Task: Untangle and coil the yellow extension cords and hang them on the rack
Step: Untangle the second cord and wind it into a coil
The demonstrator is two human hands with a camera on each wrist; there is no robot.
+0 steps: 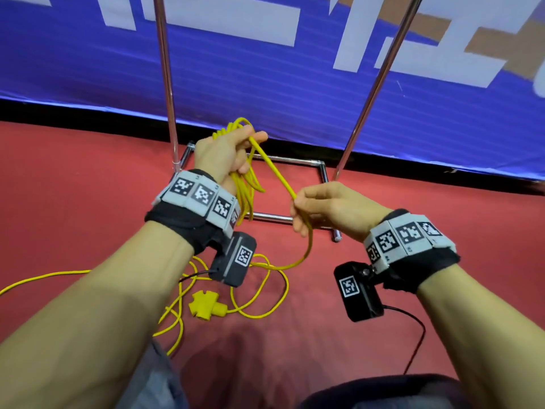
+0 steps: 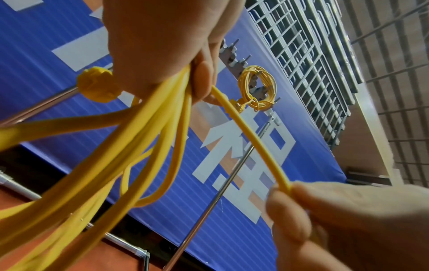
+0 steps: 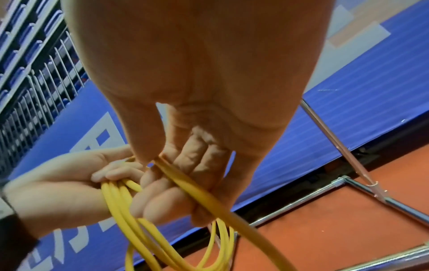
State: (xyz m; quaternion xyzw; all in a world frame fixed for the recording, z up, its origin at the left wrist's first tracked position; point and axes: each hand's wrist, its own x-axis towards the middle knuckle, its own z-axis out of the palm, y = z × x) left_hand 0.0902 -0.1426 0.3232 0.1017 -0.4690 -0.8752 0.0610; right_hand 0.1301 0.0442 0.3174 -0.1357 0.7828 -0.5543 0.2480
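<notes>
Several limp, light loops of yellow cord (image 1: pixel 244 184) bunched in curled left hand (image 1: pixel 219 156), right hand (image 1: pixel 321 208) pinching the free strand; best gripped near the bundle.

Ahead of both hands, two slanted poles (image 1: pixel 166 78) of the rack (image 1: pixel 321 169) rise from the floor, with an open gap between them wide enough for a hand. Behind the poles a blue banner (image 1: pixel 265 69) closes off the far side. Below the hands the rack's base bars (image 1: pixel 274 217) lie on the red floor (image 1: pixel 88 178). Loose cord (image 1: pixel 265 290) and a yellow socket block (image 1: pixel 205 305) sprawl on the floor beneath the left wrist. A taut strand (image 1: pixel 272 169) spans the gap between left hand (image 1: pixel 219 156) and right hand (image 1: pixel 324 208). High on the rack a coil (image 2: pixel 257 89) already fills some hooks; the hooks (image 2: pixel 232 53) beside it are bare.
</notes>
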